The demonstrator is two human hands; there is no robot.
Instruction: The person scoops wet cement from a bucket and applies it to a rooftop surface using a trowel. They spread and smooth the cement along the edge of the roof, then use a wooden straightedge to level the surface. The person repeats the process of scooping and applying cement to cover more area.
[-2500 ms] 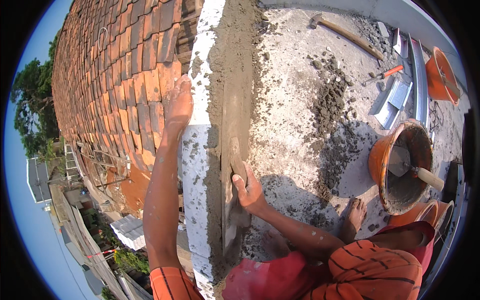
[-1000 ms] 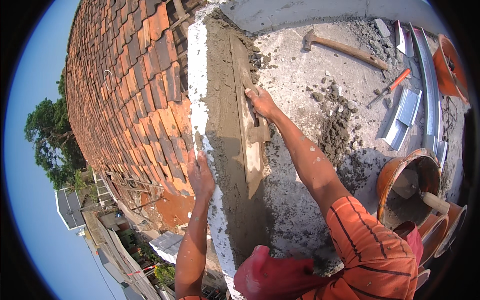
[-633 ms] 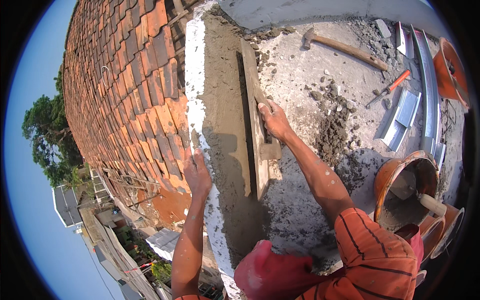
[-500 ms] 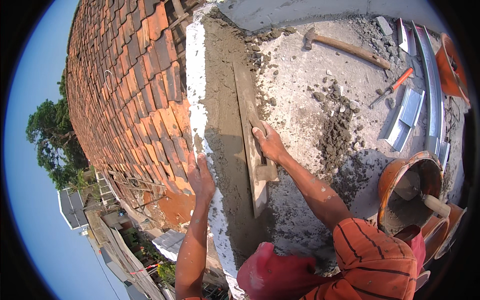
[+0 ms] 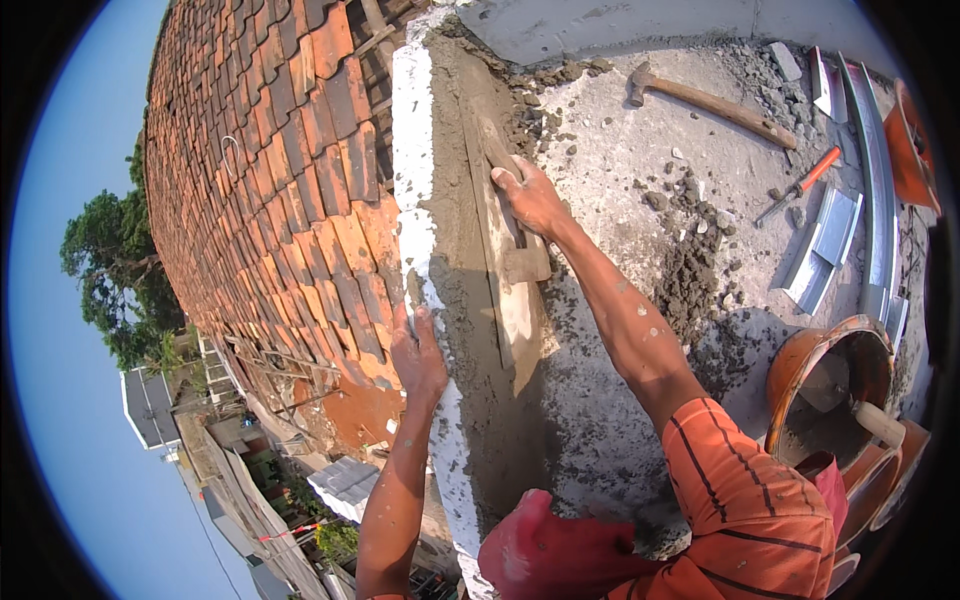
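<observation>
My right hand (image 5: pixel 532 200) is closed round the handle of a long wooden plastering float (image 5: pixel 516 320). The float lies lengthwise on a strip of wet grey mortar (image 5: pixel 448 195) along the top of a wall. My left hand (image 5: pixel 420 358) rests at the wall's white, mortar-spattered outer edge (image 5: pixel 412 130), thumb on top and fingers stretched forward, partly hidden on the outer side. Nothing shows in it. Mortar near the float looks smooth; toward the far end it is rougher.
A tiled roof (image 5: pixel 270 180) slopes away on the left, beyond the wall edge. On the right lie a hammer (image 5: pixel 715 105), an orange-handled tool (image 5: pixel 800 187), metal channels (image 5: pixel 826 245) and mortar crumbs (image 5: pixel 690 265). An orange bucket (image 5: pixel 785 385) holding a trowel stands nearby.
My right hand has pushed the float forward along the mortar, away from me. My left hand stays at the white edge, and the whole view has shifted slightly.
</observation>
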